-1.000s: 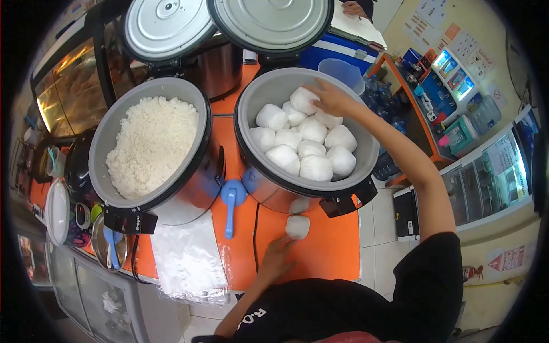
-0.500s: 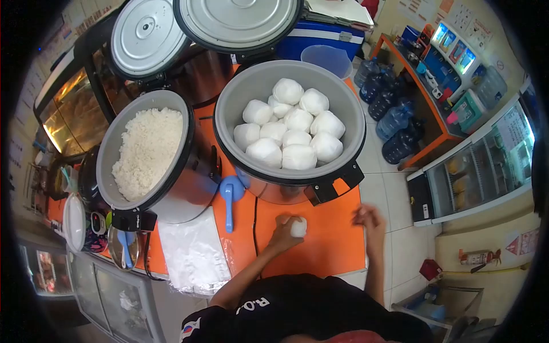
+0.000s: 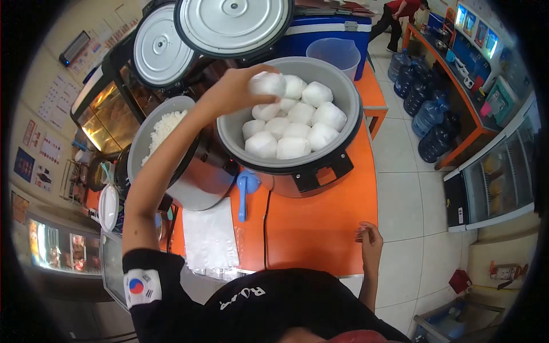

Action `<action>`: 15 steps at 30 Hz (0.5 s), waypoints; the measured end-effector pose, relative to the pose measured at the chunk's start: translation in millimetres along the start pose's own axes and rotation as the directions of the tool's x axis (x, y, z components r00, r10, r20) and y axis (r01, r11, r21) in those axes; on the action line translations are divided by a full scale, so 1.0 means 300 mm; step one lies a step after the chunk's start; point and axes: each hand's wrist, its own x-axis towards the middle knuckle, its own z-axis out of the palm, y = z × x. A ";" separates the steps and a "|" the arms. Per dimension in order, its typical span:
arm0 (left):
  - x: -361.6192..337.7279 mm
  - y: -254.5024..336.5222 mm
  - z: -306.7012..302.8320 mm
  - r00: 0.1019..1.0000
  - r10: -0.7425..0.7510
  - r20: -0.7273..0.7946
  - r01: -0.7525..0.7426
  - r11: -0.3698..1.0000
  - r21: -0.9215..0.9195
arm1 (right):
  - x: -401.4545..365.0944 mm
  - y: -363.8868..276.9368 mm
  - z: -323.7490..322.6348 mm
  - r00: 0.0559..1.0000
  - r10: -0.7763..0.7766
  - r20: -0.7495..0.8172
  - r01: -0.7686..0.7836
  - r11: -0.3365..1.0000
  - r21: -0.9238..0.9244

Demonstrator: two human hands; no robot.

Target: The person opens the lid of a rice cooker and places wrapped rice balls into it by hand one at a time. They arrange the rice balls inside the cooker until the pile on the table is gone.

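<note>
My left hand point(image 3: 237, 91) is closed around a white wrapped rice portion point(image 3: 267, 84), holding it at the upper left of a big rice cooker point(image 3: 346, 123). Several similar wrapped portions point(image 3: 297, 114) are piled inside that pot. My right hand point(image 3: 370, 235) hovers by the table's right edge, fingers loosely bent, with nothing visible in it. Left of the big pot, a second cooker point(image 3: 197, 186) contains loose white rice point(image 3: 166, 128), partly covered from view by my left forearm. A stack of white wrapping sheets point(image 3: 210, 237) lies on the orange table point(image 3: 320, 228).
A blue rice paddle point(image 3: 243, 200) rests between the cookers and a black cord point(image 3: 265, 228). Raised lids point(image 3: 233, 23) stand behind the pots. A clear tub point(image 3: 334, 54) is beside a blue cooler point(image 3: 329, 28). Water jugs point(image 3: 426, 117) line the floor; a person in red point(image 3: 399, 14) bends farther back.
My left hand has moved from the table up and over the big cooker, carrying the wrapped rice portion. My right hand stays near the table's right edge. The camera view has shifted.
</note>
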 end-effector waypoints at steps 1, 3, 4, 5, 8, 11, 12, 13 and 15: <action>0.102 -0.089 0.073 0.993 0.107 -0.050 -0.102 0.990 0.096 | 0.001 0.002 -0.016 1.000 0.006 -0.029 -0.006 1.000 0.007; 0.287 -0.336 0.309 0.990 0.134 -0.054 -0.110 0.942 0.318 | -0.013 0.022 -0.043 0.996 0.031 -0.080 -0.032 0.999 -0.008; 0.353 -0.420 0.394 0.998 0.049 -0.040 -0.027 0.902 0.431 | -0.023 0.036 -0.066 0.994 0.041 -0.104 -0.045 0.998 -0.038; 0.378 -0.418 0.413 1.000 0.005 -0.025 0.007 0.883 0.470 | -0.026 0.048 -0.098 0.990 0.045 -0.132 -0.055 0.996 -0.072; 0.412 -0.384 0.457 0.998 -0.064 0.023 0.041 0.835 0.548 | -0.065 0.097 -0.190 0.973 0.063 -0.220 -0.067 0.998 -0.010; 0.387 -0.404 0.472 0.998 -0.030 0.046 -0.002 0.821 0.572 | -0.058 0.128 -0.255 0.966 0.051 -0.253 -0.089 0.986 -0.140; 0.381 -0.419 0.474 0.999 -0.030 0.022 0.012 0.811 0.585 | -0.054 0.127 -0.259 0.966 0.032 -0.255 -0.079 0.981 -0.176; 0.369 -0.435 0.475 1.000 -0.031 -0.004 0.027 0.802 0.597 | -0.036 0.121 -0.256 0.970 0.025 -0.242 -0.066 0.984 -0.166; 0.345 -0.453 0.479 0.998 -0.064 -0.012 0.059 0.811 0.582 | -0.001 0.091 -0.230 0.978 -0.006 -0.208 -0.035 0.980 -0.195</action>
